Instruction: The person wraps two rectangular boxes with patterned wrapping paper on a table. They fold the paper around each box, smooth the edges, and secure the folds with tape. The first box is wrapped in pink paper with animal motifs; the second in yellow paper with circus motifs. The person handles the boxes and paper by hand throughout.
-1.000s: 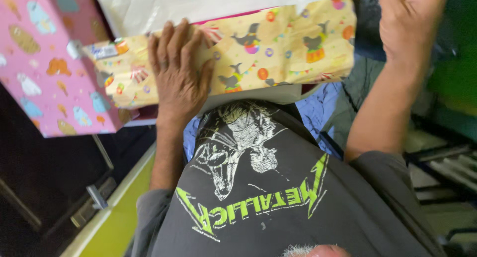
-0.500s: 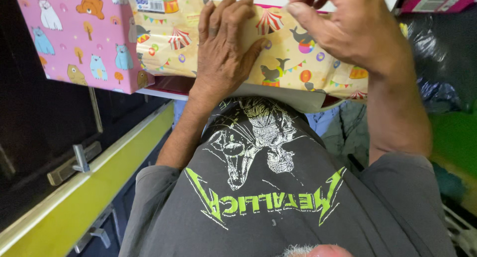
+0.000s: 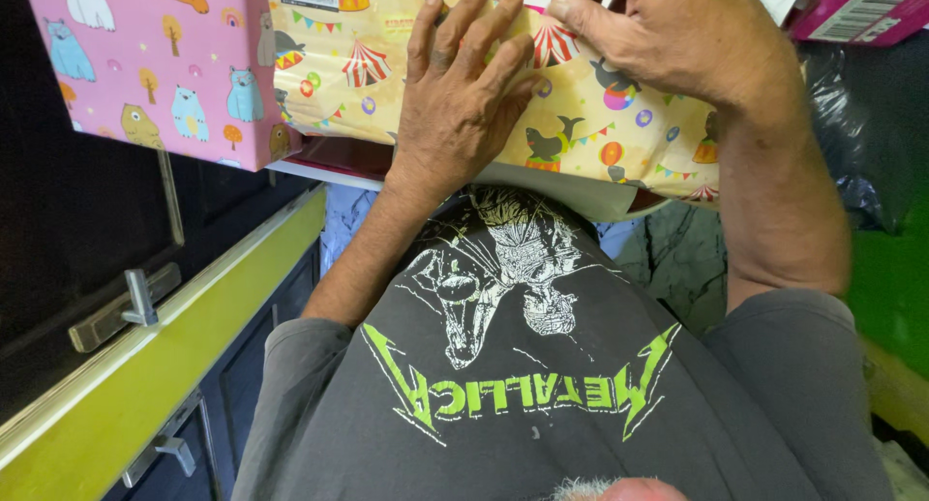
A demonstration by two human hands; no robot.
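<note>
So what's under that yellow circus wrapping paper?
The yellow paper covers a box-like shape, pressed flat by the left hand while the right hand pinches its top edge. A white edge and dark red strip peek out below. The contents are hidden.

The yellow circus-print parcel (image 3: 600,123) filled the middle of the view, with the left hand (image 3: 460,104) flat across it and the right hand (image 3: 658,41) over its upper edge, leaving little bare paper between them. A pink animal-print box (image 3: 164,65) stood just beside it on the left, closing that side. A pink carton (image 3: 856,7) sat at the top right. Open room lay lower left, above the yellow-green counter edge (image 3: 145,365).
</note>
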